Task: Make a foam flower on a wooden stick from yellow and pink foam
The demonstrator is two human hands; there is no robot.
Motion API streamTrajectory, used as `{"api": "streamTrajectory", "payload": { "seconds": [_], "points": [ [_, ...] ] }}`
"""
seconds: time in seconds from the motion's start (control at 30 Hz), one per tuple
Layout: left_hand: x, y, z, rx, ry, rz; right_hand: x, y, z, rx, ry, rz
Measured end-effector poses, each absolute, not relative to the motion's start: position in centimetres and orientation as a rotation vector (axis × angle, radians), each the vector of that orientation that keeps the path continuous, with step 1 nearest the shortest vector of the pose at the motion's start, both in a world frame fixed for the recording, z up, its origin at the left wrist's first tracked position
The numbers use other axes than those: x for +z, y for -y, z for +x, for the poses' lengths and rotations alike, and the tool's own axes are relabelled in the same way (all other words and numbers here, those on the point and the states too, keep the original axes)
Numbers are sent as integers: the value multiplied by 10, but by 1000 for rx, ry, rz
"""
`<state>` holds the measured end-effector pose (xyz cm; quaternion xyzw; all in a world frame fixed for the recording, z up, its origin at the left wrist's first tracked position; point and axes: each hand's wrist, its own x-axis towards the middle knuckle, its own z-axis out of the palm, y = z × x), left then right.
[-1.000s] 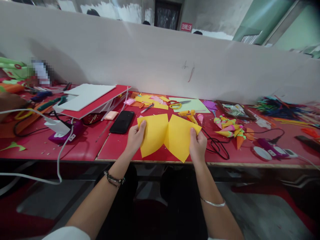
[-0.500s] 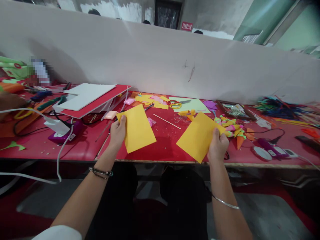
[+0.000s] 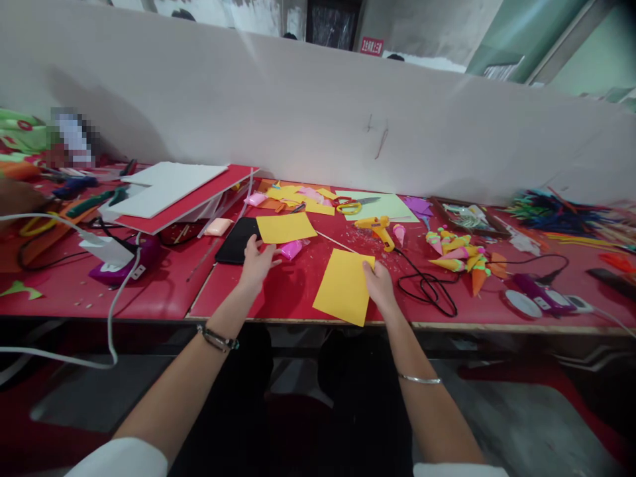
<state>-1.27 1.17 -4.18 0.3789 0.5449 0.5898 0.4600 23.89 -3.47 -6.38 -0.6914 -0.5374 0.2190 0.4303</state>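
Observation:
My right hand [image 3: 381, 285] pinches the upper right edge of a yellow sheet [image 3: 344, 286], held tilted above the front of the table. My left hand [image 3: 257, 262] is open, its fingers apart, just below another yellow sheet [image 3: 285, 227]. That sheet is at the far end of a black flat object [image 3: 237, 240], partly over it; whether it lies fully flat I cannot tell. Beside the left fingers is a bright pink packet [image 3: 292, 249]. A thin stick [image 3: 336, 241] lies between the two sheets, partly covered.
A yellow glue gun [image 3: 377, 230] with a black cord lies right of centre, near small colourful cones [image 3: 460, 252]. Scissors [image 3: 355, 204] rest on pale green paper at the back. White boards [image 3: 169, 187] and a purple power strip [image 3: 116, 262] are on the left. A wall [image 3: 318, 112] stands behind.
My left hand has let go of its yellow sheet, which is now farther back near the table. My right hand has moved left with its sheet, uncovering the glue gun and its cord.

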Motion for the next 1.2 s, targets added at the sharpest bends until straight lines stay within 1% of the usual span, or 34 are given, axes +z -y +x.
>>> {"api": "streamTrajectory", "payload": {
  "seconds": [0.07, 0.1, 0.13, 0.2, 0.27, 0.3, 0.37, 0.43, 0.57, 0.7, 0.8, 1.03, 1.2],
  "points": [
    [-45, 1, -8, 1498, -1478, 1405, -67, 29, 238, 546, 1361, -1729],
    [-45, 6, -6, 1447, -1452, 1712, -68, 27, 237, 549, 1366, -1727],
    [-45, 11, -4, 1297, -1359, 2037, -70, 24, 236, 557, 1371, -1723],
    [-45, 17, 0, 865, -1094, 2535, -71, 21, 236, 604, 1360, -1697],
    [-47, 20, 2, 508, -925, 2765, -70, 21, 239, 695, 1328, -1631],
    [-48, 20, 2, 399, -899, 2814, -68, 24, 241, 753, 1327, -1575],
    [-53, 20, 3, 293, -918, 2843, -62, 33, 247, 860, 1406, -1440],
    [-57, 20, 2, 274, -959, 2822, -54, 47, 251, 937, 1654, -1318],
    [-59, 26, 2, 326, -1021, 2751, -43, 69, 251, 720, 2055, -1315],
    [-56, 29, 2, 354, -983, 2714, -37, 73, 251, 521, 2140, -1354],
    [-55, 26, 0, 368, -933, 2672, -34, 66, 255, 433, 2209, -1377],
    [-57, 14, -3, 338, -940, 2607, -45, 36, 245, 570, 2349, -1254],
    [-59, 14, -4, 365, -960, 2584, -49, 20, 230, 456, 2443, -1243]
  ]
}}
